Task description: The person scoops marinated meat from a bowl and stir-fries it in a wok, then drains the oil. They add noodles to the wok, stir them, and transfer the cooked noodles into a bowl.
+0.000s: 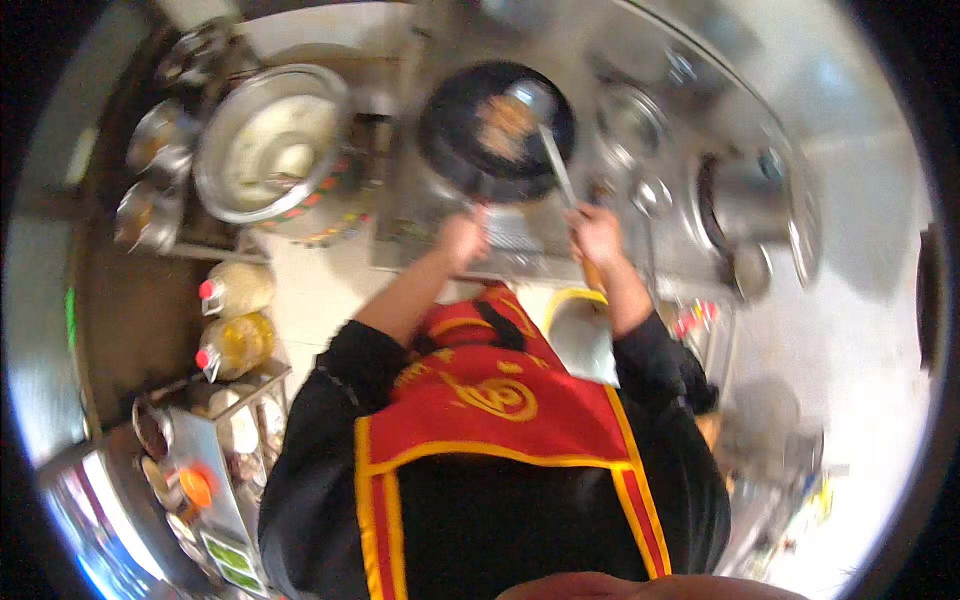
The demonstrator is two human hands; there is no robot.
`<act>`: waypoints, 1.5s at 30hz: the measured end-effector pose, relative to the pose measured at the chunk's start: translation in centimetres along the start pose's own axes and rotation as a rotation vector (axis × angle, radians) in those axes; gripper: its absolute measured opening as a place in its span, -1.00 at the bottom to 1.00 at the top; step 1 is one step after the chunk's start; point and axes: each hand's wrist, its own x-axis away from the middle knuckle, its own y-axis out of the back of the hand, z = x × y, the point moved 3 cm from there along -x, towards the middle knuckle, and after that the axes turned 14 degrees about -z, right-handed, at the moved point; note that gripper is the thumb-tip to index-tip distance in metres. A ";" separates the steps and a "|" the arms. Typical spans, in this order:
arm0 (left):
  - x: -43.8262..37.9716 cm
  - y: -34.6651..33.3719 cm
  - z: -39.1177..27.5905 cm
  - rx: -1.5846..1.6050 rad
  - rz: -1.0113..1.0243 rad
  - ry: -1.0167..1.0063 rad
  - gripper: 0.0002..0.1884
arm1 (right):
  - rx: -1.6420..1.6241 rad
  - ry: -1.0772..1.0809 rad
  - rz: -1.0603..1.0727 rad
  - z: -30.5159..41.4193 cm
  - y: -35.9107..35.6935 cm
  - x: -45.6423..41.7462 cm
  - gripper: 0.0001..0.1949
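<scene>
A black wok (450,142) sits on the steel stove, with browned food (506,124) in it; blur hides what the food is. My left hand (463,238) is closed at the wok's near edge, on what looks like its handle. In my right hand (596,236) is a long-handled metal ladle (556,161) with a wooden grip; its bowl rests in or just over the food at the wok's right side.
Left of the stove stands a large metal basin (206,176) of pale liquid, with small bowls beyond. Two plastic jugs (238,345) stand at the left. Right of the wok are a steel pot (750,199) and another ladle (651,196). A yellow-rimmed bucket (581,337) is below the stove edge.
</scene>
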 end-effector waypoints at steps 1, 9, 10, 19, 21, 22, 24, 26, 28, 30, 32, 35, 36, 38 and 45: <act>1.6 -0.1 -1.2 -0.036 0.051 -0.041 -0.35 | 0.052 0.020 -0.226 -0.7 -0.3 0.2 -0.75; 1.5 -0.9 -0.7 0.177 -0.008 0.080 -0.49 | -0.040 -0.168 -0.078 -4.5 -1.1 1.2 -0.78; 0.7 -0.8 0.1 0.187 -0.011 0.036 -0.50 | -0.215 -0.278 -0.020 -3.2 -2.2 2.2 -0.81; 1.5 0.1 -1.9 0.180 0.019 0.022 -0.54 | -0.474 -0.369 0.047 2.0 -1.4 4.3 -0.88; 2.5 -0.7 -2.2 0.173 0.044 0.012 -0.50 | -0.321 -0.244 0.008 2.6 -0.7 2.9 -0.84; 3.0 -1.1 -2.5 0.155 0.035 0.014 -0.49 | -0.242 -0.194 -0.013 2.9 -0.3 2.2 -0.82; 3.2 -1.3 -2.6 0.130 0.053 0.033 -0.56 | 0.037 0.016 -0.095 3.1 0.4 0.8 -0.76; 2.9 -1.2 -2.4 0.147 0.061 0.047 -0.55 | 0.480 0.368 -0.282 0.8 1.0 -1.3 -0.63; 2.8 -1.0 -2.2 0.167 0.043 0.065 -0.55 | 0.606 0.355 -0.329 -0.6 1.2 -1.4 -0.63; 2.7 -1.3 -2.5 0.150 0.039 0.087 -0.55 | 0.606 0.369 -0.334 -3.5 1.2 -0.6 -0.65; 1.7 -0.8 -1.6 0.163 0.048 0.050 -0.56 | 0.094 -0.017 -0.169 -4.0 -0.8 1.4 -0.78; 2.3 -0.7 -1.3 0.153 0.043 0.055 -0.56 | -0.629 -0.536 0.028 -2.0 -1.4 3.7 -0.89; 3.1 -1.1 -2.5 0.156 0.058 0.060 -0.56 | -0.785 -0.639 0.143 -2.3 -0.9 3.3 -0.83; 3.8 -1.3 -3.7 0.147 0.050 0.075 -0.57 | -0.697 -0.516 0.153 -2.3 0.0 3.5 -0.87; 3.7 -1.1 -2.8 0.153 0.051 0.050 -0.56 | -0.033 -0.061 -0.043 1.0 0.7 1.6 -0.77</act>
